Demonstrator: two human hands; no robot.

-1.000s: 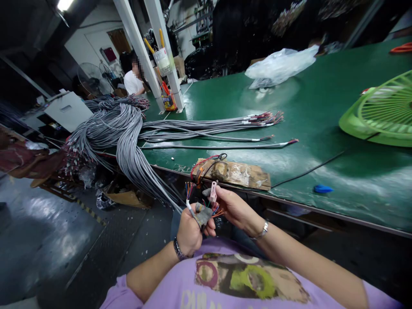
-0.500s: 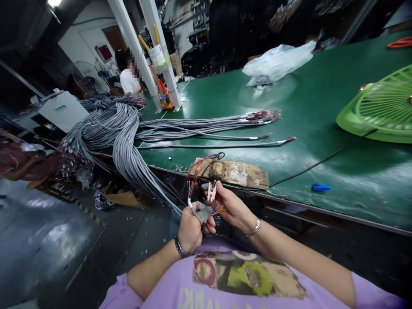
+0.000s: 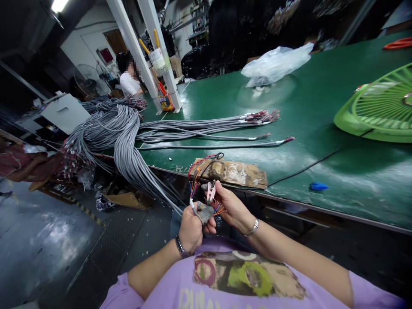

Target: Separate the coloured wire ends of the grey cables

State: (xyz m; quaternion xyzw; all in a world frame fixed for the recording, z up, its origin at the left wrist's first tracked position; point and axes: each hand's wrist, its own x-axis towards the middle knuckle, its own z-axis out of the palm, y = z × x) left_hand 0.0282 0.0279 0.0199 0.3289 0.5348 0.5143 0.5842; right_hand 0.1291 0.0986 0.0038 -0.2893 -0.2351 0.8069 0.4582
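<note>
My left hand is closed around the end of a grey cable, its thumb wrapped in grey tape, with thin coloured wires fanning up from the stripped end. My right hand pinches a small pink clip close to those wires. Both hands are held together just below the table's near edge, in front of my purple shirt.
A green table carries a big bundle of grey cables, a worn brown block with red and black leads, a blue piece, a green fan grille and a clear plastic bag. A seated person is far left.
The hands have stayed together; my right hand brought the pink clip slightly lower and closer to the coloured wires. The view has shifted a little.
</note>
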